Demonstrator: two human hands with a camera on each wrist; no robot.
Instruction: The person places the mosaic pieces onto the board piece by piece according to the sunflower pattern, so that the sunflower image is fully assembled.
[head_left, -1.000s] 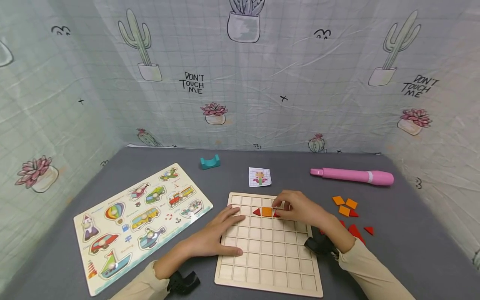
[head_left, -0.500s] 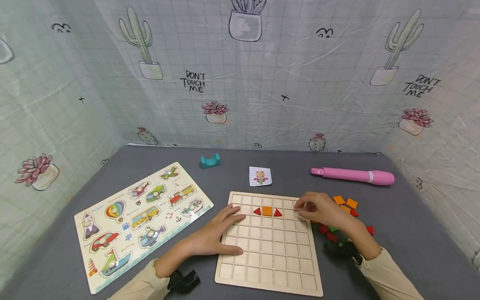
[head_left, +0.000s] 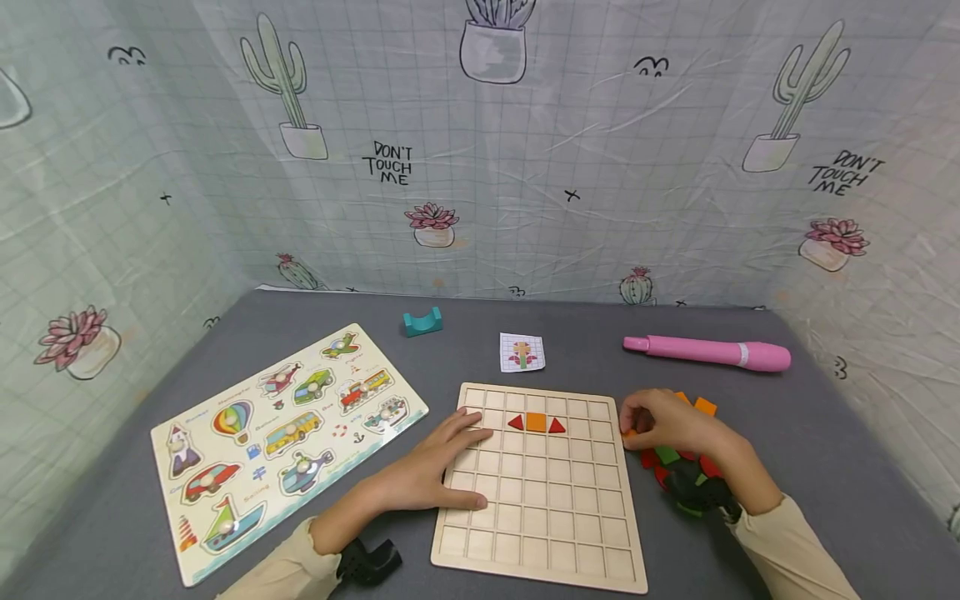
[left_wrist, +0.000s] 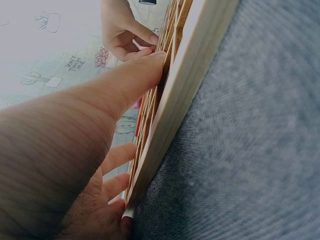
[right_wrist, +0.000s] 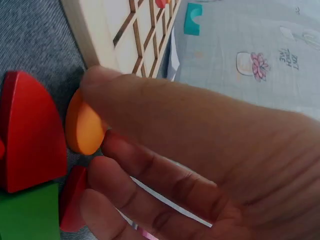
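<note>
A wooden grid board [head_left: 536,533] lies on the grey table, with an orange square [head_left: 536,422] between two red triangles [head_left: 516,422] in an upper row. Across the board's left edge my left hand [head_left: 420,471] rests, fingers extended and thumb on the grid. My right hand [head_left: 667,421] is just off the board's right edge. Its thumb and index finger pinch a rounded orange piece [right_wrist: 86,125], low over the table. Beside that piece lie a red curved block [right_wrist: 35,130] and a green block [right_wrist: 30,212]; the right hand and wrist partly hide the loose pieces.
A picture puzzle [head_left: 285,433] lies at the left. Beyond the board are a small printed pattern card [head_left: 522,353] and a teal notched block [head_left: 423,322]. A pink tube-shaped object [head_left: 705,352] lies at the back right. Patterned cloth [head_left: 495,183] walls the table in.
My right hand has left the right red triangle on the board and moved right, past the edge, to the orange piece. My left hand has stayed where it was.
</note>
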